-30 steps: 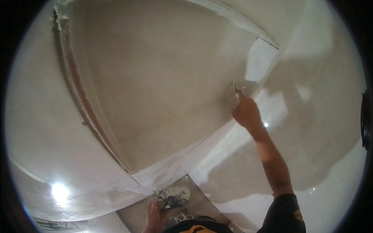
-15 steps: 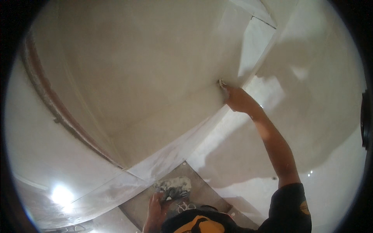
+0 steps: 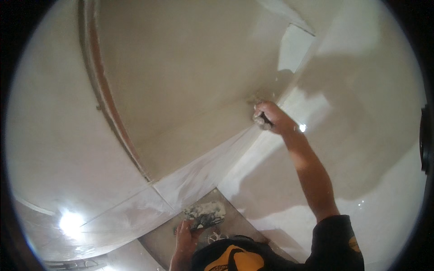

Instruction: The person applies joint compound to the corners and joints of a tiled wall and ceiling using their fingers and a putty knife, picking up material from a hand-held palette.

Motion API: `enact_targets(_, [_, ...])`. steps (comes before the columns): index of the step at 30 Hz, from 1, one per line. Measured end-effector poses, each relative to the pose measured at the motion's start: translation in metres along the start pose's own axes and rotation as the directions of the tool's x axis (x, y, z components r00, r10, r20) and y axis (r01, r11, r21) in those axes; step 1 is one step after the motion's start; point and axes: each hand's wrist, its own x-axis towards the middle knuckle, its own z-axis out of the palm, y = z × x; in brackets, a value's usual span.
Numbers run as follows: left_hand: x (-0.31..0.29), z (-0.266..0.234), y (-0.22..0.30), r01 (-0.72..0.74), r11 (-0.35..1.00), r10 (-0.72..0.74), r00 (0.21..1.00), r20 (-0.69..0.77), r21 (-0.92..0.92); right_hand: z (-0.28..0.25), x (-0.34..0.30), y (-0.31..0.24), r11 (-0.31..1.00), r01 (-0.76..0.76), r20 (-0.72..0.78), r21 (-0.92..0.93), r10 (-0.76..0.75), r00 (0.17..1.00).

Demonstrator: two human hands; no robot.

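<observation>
My right hand, at the end of a raised, bent arm, is closed in a fist against the beige wall panel. A dark handle, apparently a putty knife's, shows between its fingers; the blade is hard to make out. Pale smears mark these fingers. Low in the view, close to my body, my left hand grips a flat tool loaded with grey-white putty. The shape of that tool under the putty is mostly hidden.
A curved reddish-brown groove bounds the panel on the left. A smeared whitish strip runs along its lower edge. Toward the upper right is a pale patch. A grey square board or slab lies below. A bright lamp glare shows lower left.
My right hand has turned over at the wrist and shifted slightly down, showing its curled fingers. The groove appears farther right as the view turned. My left hand keeps its hold on the putty-loaded tool.
</observation>
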Motion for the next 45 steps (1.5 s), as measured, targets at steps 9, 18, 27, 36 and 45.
enact_targets(9, [0.007, -0.056, 0.004, -0.183, 0.929, 0.131, 0.976, 0.176, 0.323, 0.186, -0.172, 0.022, 0.998, 0.055, 0.189, -0.023, -0.05, 0.981])
enact_targets(18, [-0.009, -0.016, 0.017, 0.069, 0.997, -0.072, 0.97, 0.231, 0.019, 0.201, -0.253, 0.114, 0.706, 0.196, 0.187, -0.681, -0.091, 0.978])
enact_targets(27, [-0.033, 0.004, 0.043, 0.206, 0.975, -0.184, 0.959, 0.213, -0.085, 0.224, -0.234, 0.081, 0.682, -0.11, 0.22, 0.723, -0.076, 0.972])
enact_targets(36, [-0.074, 0.039, 0.056, 0.201, 0.962, -0.181, 0.976, 0.12, -0.183, 0.169, -0.206, 0.046, 0.992, 0.029, -0.113, -0.121, -0.043, 0.993])
enact_targets(45, [-0.063, 0.035, 0.045, 0.159, 0.985, -0.142, 0.969, 0.201, -0.07, 0.081, -0.04, -0.047, 0.177, -0.295, -0.312, -0.939, -0.074, 0.947])
